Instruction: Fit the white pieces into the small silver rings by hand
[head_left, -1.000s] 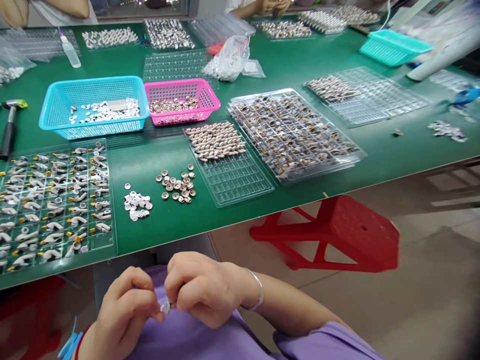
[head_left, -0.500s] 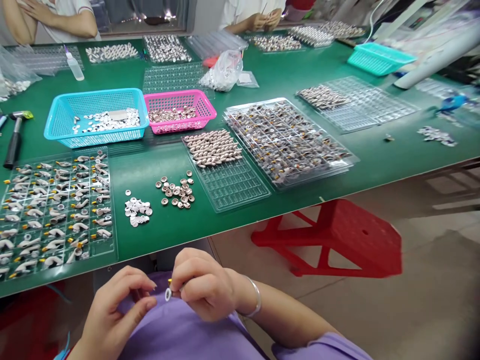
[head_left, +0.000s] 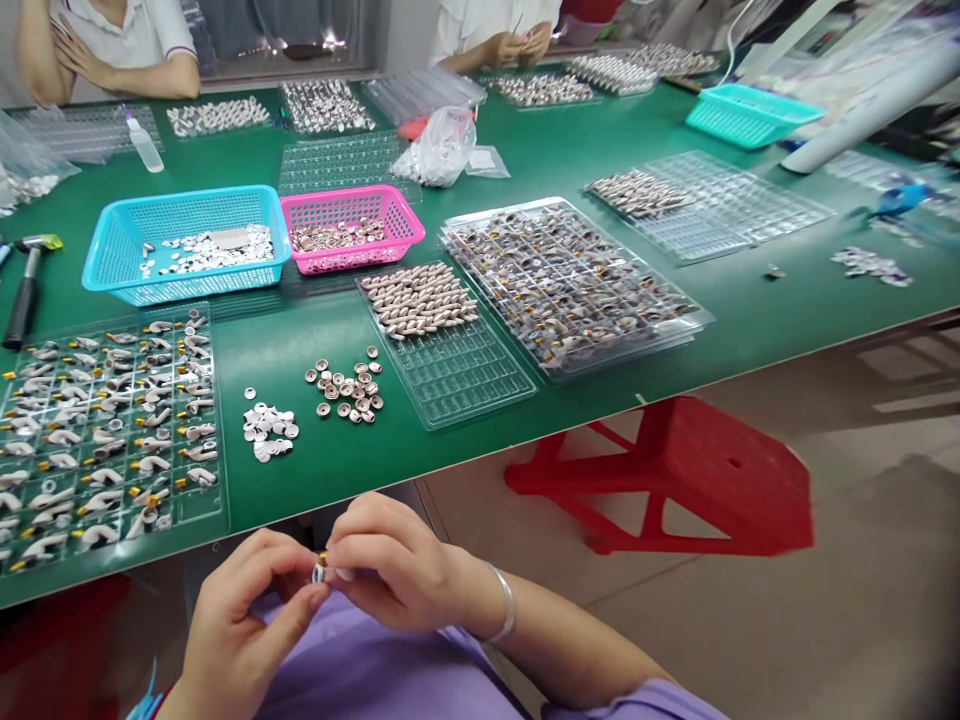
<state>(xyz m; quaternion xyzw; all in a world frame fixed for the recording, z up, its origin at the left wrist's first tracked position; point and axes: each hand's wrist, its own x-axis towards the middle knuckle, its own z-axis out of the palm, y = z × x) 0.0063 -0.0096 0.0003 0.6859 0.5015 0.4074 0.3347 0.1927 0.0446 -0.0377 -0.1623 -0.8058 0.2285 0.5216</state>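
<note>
Close in front of my purple top, my right hand [head_left: 401, 565] pinches a small part [head_left: 320, 568] with a white ring and a yellow tip. The thumb and forefinger of my left hand [head_left: 251, 610] close on its ring end from the other side. My fingers cover most of the part. On the table beyond lie loose white discs [head_left: 268, 430] and small beige cups [head_left: 349, 388]. To the left, a clear tray [head_left: 219, 440] carries rows of curved pale parts with yellow tips.
A blue basket [head_left: 112, 250] and a pink basket [head_left: 409, 240] stand behind the loose pieces. Filled clear trays [head_left: 555, 375] lie mid-table. A hammer [head_left: 22, 295] rests at the left. A red stool [head_left: 720, 470] stands below the table edge. Two people sit across.
My left hand has come in to the right, and its fingertips now meet the ringed end of the part in my right hand. The part has moved slightly left and up.
</note>
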